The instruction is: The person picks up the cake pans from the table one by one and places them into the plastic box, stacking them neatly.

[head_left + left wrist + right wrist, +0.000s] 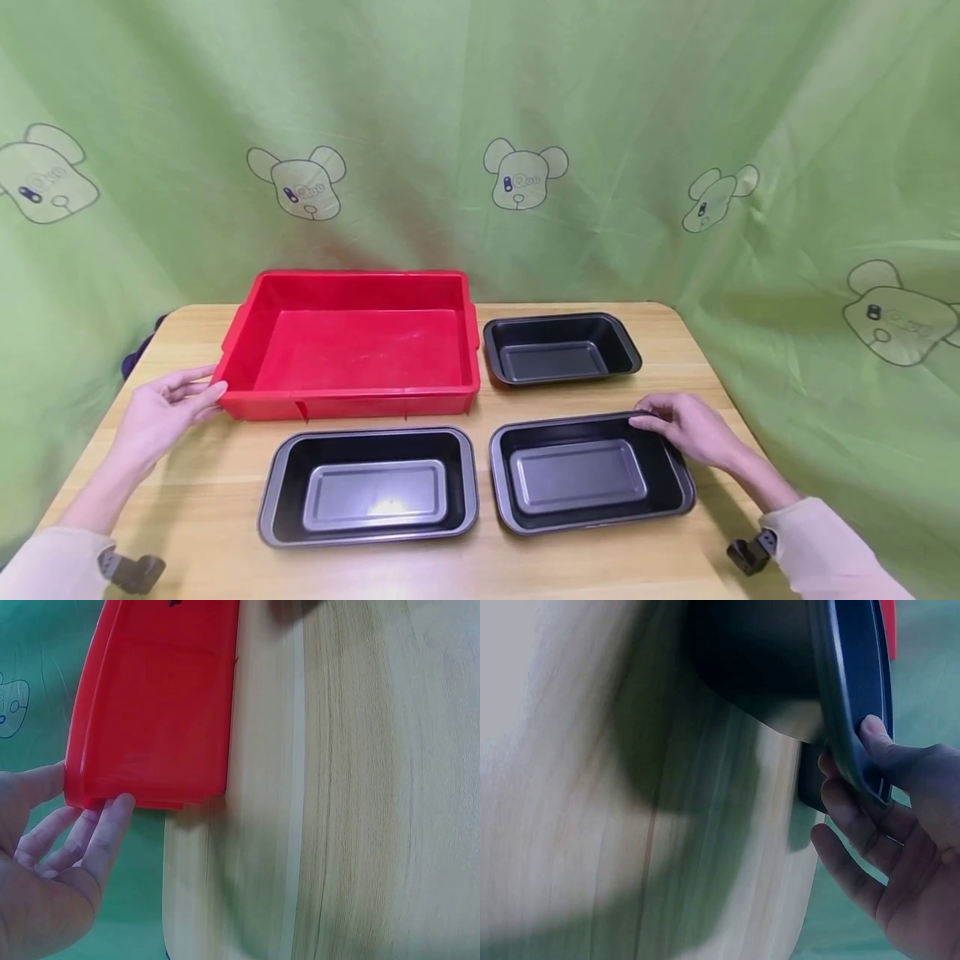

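My left hand holds the near left corner of a red plastic tray. In the left wrist view the thumb lies on one side of that corner and the fingers on the other. My right hand pinches the rim of a dark loaf pan at its far right corner. Seen from the right wrist, the thumb is inside the pan wall and the fingers curl under the rim outside. Both the tray and the pan are bare inside.
A second loaf pan lies in front of the red tray, left of the held pan. Another loaf pan stands at the back right, beside the tray. Behind the wooden table hangs a green curtain with printed bear heads.
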Demonstrator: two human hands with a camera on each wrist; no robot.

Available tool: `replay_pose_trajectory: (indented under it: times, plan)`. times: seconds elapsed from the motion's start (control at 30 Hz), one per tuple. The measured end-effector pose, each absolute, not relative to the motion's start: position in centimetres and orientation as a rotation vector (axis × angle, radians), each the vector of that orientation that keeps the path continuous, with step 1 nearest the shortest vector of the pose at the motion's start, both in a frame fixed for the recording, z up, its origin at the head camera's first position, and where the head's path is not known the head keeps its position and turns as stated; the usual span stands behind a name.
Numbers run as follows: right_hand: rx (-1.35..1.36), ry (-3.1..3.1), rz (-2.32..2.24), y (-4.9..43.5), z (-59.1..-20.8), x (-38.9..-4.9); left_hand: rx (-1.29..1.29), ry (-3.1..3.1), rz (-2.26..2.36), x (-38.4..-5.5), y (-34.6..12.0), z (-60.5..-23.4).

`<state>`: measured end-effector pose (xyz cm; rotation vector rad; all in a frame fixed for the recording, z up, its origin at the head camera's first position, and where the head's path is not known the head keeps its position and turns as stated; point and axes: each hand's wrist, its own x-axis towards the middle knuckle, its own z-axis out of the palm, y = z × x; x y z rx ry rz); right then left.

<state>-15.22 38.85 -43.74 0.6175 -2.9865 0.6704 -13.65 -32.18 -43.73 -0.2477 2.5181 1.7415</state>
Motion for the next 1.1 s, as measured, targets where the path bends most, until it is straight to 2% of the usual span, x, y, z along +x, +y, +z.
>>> replay_pose_trajectory:
  times: [1.1]
  plan:
    - [0.449, -2.937, 0.594, 38.3, -38.4, -15.2, -0.242, 2.318, 2.015, -13.3, -32.2, -43.9]
